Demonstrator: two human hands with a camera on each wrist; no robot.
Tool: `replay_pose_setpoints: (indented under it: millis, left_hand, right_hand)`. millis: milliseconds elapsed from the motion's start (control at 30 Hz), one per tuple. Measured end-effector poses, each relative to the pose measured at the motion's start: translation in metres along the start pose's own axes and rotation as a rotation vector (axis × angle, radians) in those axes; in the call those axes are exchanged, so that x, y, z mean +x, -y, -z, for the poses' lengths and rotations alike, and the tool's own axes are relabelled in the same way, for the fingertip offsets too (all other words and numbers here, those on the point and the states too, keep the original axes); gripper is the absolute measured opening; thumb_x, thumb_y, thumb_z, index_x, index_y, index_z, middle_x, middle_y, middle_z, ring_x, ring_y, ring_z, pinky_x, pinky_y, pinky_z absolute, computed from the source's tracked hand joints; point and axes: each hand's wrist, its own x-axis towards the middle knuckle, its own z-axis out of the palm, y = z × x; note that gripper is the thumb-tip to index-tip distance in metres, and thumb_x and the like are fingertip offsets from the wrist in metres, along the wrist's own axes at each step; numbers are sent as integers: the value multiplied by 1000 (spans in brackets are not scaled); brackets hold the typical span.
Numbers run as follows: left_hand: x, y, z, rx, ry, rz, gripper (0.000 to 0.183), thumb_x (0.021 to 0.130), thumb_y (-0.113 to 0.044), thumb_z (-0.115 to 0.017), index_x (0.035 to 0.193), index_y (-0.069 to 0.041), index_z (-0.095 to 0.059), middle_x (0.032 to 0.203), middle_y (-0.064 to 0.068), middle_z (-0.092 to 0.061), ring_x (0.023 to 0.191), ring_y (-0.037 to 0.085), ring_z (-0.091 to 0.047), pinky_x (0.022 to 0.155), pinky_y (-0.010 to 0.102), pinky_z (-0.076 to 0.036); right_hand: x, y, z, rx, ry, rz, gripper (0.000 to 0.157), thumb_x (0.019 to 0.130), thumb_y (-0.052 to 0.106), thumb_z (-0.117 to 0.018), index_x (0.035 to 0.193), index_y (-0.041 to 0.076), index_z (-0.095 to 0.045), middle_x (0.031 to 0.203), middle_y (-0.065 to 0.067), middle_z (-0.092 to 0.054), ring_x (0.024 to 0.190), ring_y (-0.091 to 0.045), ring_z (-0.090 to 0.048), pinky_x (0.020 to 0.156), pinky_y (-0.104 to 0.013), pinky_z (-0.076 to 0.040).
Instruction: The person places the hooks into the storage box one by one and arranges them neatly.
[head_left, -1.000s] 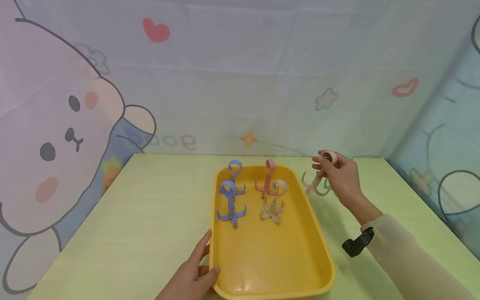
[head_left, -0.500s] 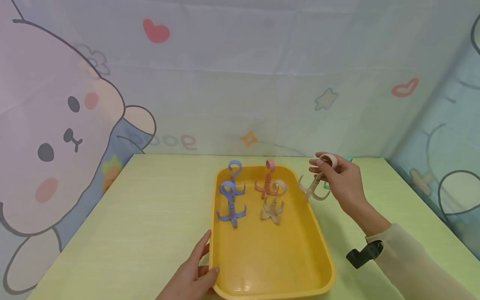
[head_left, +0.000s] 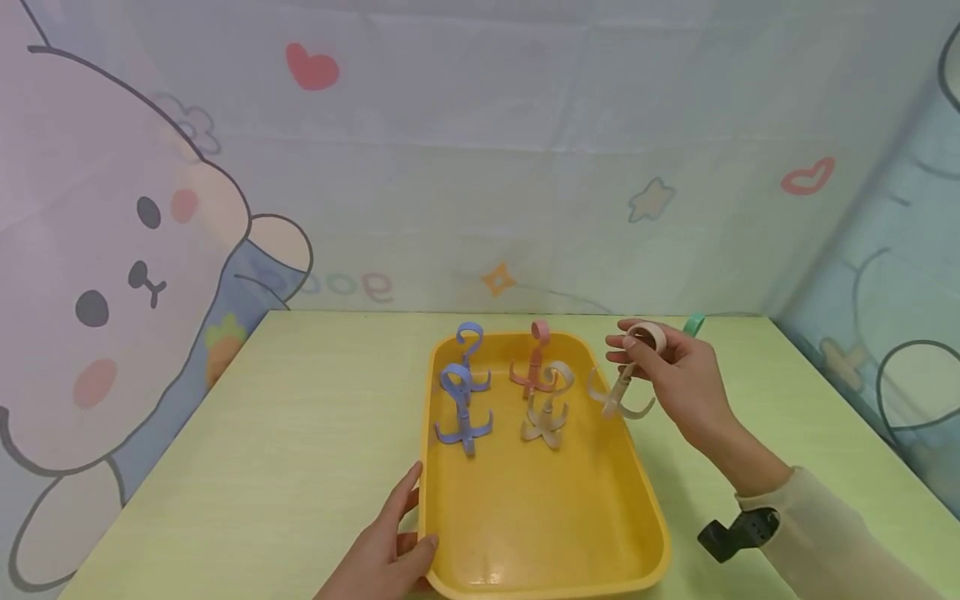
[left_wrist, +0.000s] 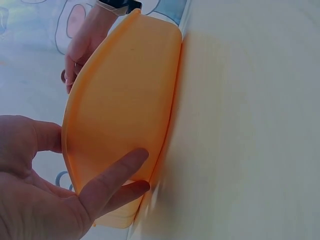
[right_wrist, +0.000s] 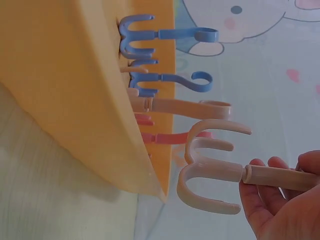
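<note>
My right hand (head_left: 686, 375) pinches a beige multi-prong hook (head_left: 617, 396) near its curled top, the prongs hanging down over the right rim of a yellow tray (head_left: 540, 533). The right wrist view shows the held hook (right_wrist: 215, 170) apart from the tray wall. At the tray's near left side my left hand (head_left: 382, 546) grips the rim, thumb over the edge and fingers (left_wrist: 117, 172) along the outer wall. Two blue hooks (head_left: 465, 429) stand inside the tray at the left. A pink hook (head_left: 534, 371) and another beige hook (head_left: 547, 421) stand to their right.
Behind the right hand a green hook (head_left: 694, 324) shows, mostly hidden. The pale green table (head_left: 300, 433) ends at a printed cloth backdrop (head_left: 480, 167). A black wrist camera (head_left: 738, 535) sits on the right sleeve.
My right hand has moved left and nearer with the beige hook, from beside the tray to over its right rim. More of the green hook's top shows. The left hand stays put.
</note>
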Motion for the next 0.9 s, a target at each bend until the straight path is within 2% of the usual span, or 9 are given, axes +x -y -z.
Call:
replay_pose_setpoints:
  millis: [267,500,767,900]
  left_hand:
    - [-2,2,0,-22,8,-8,89,104,-15,-61,171,-9,-3,168,40,-14,122,38,-69,85,46,-65]
    - [-1,3,-1,-31,6,-3,88,104,-15,-60,171,-10,-3,169,37,-13,120,36,-70,85,47,-65]
    - [-1,3,-1,-54,18,-4,89,104,-13,-60,171,-10,-1,169,38,-10,120,36,-70,84,47,-66]
    - [-1,2,-1,-47,9,0,89,104,-12,-60,171,-10,-2,169,38,-11,120,35,-70,83,47,-66]
  right_hand:
    - [-8,3,-5,26,32,5,42,108,20,-63,137,-11,-61,104,19,-79,98,-3,-77,85,-22,-63]
    - [-13,5,-9,28,48,-8,41,108,19,-63,136,-11,-62,108,10,-81,99,-6,-78,85,-23,-63]
    - [-18,7,-16,26,81,-33,40,108,20,-63,137,-7,-63,108,15,-80,100,-5,-78,88,-24,-62]
    - [-20,8,-23,40,101,-26,38,108,19,-63,136,-7,-64,110,9,-81,101,-8,-78,87,-25,-63]
